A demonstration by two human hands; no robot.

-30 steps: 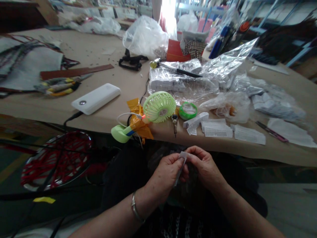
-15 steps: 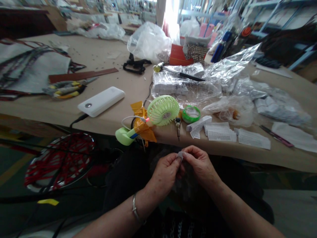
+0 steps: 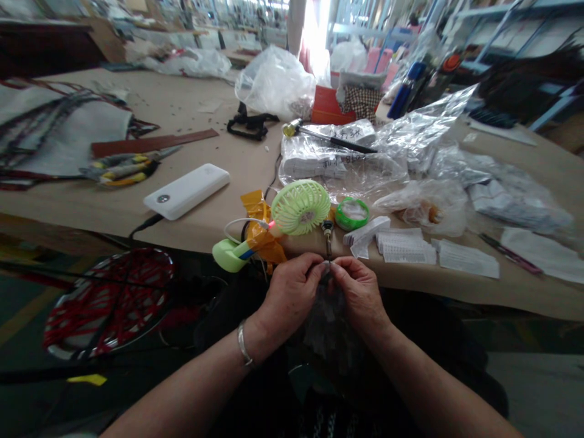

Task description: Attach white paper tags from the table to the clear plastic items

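Observation:
My left hand [image 3: 295, 281] and my right hand [image 3: 359, 289] meet at the table's front edge, thumbs and fingers pinched together. Between them is a small white label [image 3: 326, 266], mostly covered by the fingertips. Right at the pinch is the tip of a thin metal iron [image 3: 328, 234] that points toward me over the edge; whether the label touches it I cannot tell. Just beyond stand a light green fan [image 3: 301, 207], fixed with orange tape [image 3: 264, 240], and a round green tin [image 3: 351, 213]. Stacks of white printed labels [image 3: 405, 246] lie to the right.
A white power bank [image 3: 187, 191] with a black cable lies left of the fan. Behind are a hammer [image 3: 333, 138] on clear plastic bags [image 3: 387, 164] and pliers [image 3: 125, 167]. Tweezers [image 3: 511, 253] lie right. A red-strapped round stool [image 3: 112, 301] stands below left.
Both hands have moved forward and up, bringing the white label from below the table edge to the iron's tip. The fingers now cover most of the label.

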